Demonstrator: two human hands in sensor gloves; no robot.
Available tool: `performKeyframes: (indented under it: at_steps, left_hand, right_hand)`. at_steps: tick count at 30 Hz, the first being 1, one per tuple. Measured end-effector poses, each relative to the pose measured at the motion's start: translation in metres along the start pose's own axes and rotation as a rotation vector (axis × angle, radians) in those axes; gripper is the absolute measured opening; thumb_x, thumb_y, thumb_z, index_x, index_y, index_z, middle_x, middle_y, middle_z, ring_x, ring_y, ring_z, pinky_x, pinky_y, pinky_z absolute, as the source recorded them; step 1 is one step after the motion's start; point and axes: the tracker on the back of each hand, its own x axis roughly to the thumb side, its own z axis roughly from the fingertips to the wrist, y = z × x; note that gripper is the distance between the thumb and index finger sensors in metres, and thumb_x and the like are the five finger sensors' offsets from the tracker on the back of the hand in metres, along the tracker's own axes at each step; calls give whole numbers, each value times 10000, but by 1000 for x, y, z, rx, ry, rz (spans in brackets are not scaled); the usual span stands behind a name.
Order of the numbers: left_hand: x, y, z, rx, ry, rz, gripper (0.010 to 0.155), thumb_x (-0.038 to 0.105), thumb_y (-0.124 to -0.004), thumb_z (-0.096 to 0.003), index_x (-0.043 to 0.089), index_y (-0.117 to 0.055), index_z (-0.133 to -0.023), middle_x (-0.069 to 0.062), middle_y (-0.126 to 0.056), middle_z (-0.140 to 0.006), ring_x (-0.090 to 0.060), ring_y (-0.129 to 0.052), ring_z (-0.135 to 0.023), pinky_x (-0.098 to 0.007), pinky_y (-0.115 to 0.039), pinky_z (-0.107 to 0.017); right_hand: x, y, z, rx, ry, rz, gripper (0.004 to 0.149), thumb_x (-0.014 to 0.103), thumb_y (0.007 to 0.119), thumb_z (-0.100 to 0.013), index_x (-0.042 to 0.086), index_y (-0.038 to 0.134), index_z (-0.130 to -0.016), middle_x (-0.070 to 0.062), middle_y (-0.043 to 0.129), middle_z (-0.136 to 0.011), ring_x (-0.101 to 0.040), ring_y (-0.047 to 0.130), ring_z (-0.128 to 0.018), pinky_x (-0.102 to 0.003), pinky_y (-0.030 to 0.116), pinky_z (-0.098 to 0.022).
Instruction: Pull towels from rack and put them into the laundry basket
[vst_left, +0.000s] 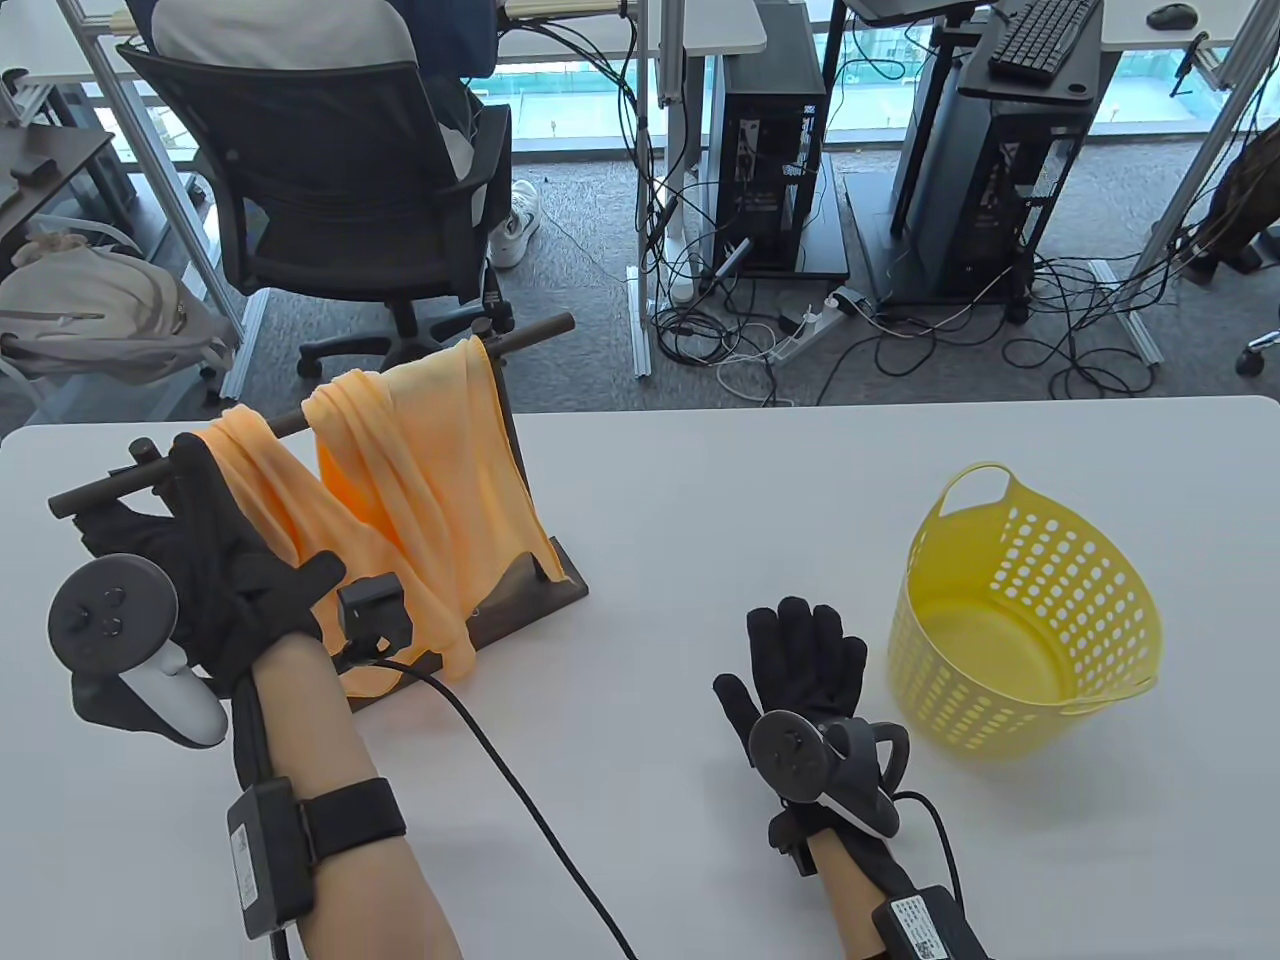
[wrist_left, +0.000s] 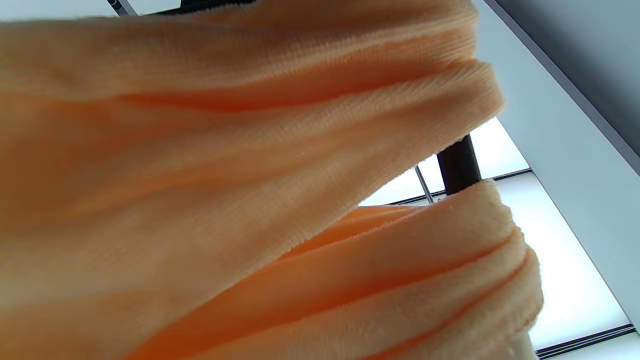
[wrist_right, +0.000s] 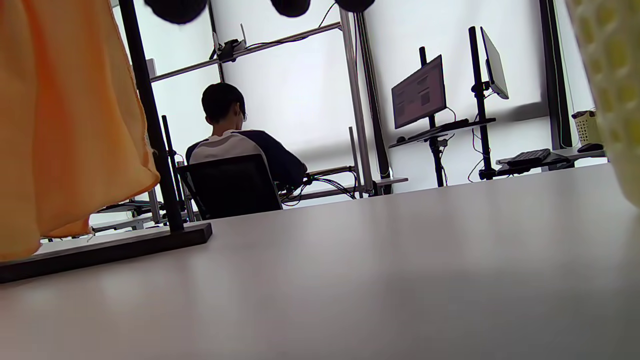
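A dark rack (vst_left: 530, 590) stands at the table's left, its rod (vst_left: 530, 332) carrying two orange towels. My left hand (vst_left: 200, 530) reaches up to the left towel (vst_left: 245, 460), one finger straight along its edge at the rod, the thumb against the cloth. The right towel (vst_left: 430, 470) hangs down to the rack's base. In the left wrist view, orange towel folds (wrist_left: 200, 150) fill the frame, with the rod (wrist_left: 457, 165) behind them and no fingers showing. My right hand (vst_left: 805, 650) lies flat on the table, holding nothing, just left of the empty yellow laundry basket (vst_left: 1060, 590).
A cable (vst_left: 500, 770) runs from my left wrist across the white table (vst_left: 700, 480). Beyond the far edge a person sits in an office chair (vst_left: 330, 190), with computer towers (vst_left: 770, 150) and floor cables behind. The right wrist view shows the rack post (wrist_right: 145, 125), towel (wrist_right: 60, 125) and basket wall (wrist_right: 615, 75).
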Motion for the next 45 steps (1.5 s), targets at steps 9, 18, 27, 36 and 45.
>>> performKeyframes:
  at_steps: [9,18,27,36,45]
  left_hand:
    - [-15,1,-24,-216,-15,90,799,772,-465,-708,222,-171,-1208,-95,-266,-1252,-474,-246,-1138,-716,-225,-770]
    - [-16,-1,-26,-231,-37,122,786,754,-461,-715,211,-161,-1198,-107,-244,-1241,-489,-215,-1127,-716,-190,-759]
    - [-15,0,-27,-252,-40,141,807,745,-485,-709,189,-155,-1192,-114,-236,-1235,-499,-205,-1125,-715,-174,-752]
    - [-15,1,-29,-284,-58,132,806,749,-466,-712,187,-139,-1189,-108,-231,-1240,-507,-200,-1130,-717,-163,-748]
    - [-13,6,-31,-334,-45,139,794,743,-498,-709,205,-173,-1193,-96,-280,-1236,-498,-234,-1139,-721,-171,-750]
  right_hand:
    - [6,-7,-7,-84,2,-45,672,494,473,-709,66,280,-1190,-299,223,-1209,-560,160,-1040,-733,269,-748]
    - [74,-120,-38,-331,-103,-362,1068,663,484,-671,-104,-145,-1066,-528,-110,-1050,-791,30,-887,-902,274,-615]
    - [181,-164,-116,-210,-174,-348,1181,700,499,-639,-200,-171,-1009,-567,-162,-986,-788,-23,-877,-894,245,-642]
    - [227,-89,-167,-90,-56,-613,1083,616,558,-672,-219,-12,-1058,-544,13,-1069,-748,171,-942,-753,355,-755]
    - [238,-88,-185,-69,70,-676,665,390,637,-718,-83,387,-1113,-173,694,-940,-293,806,-693,-418,764,-556]
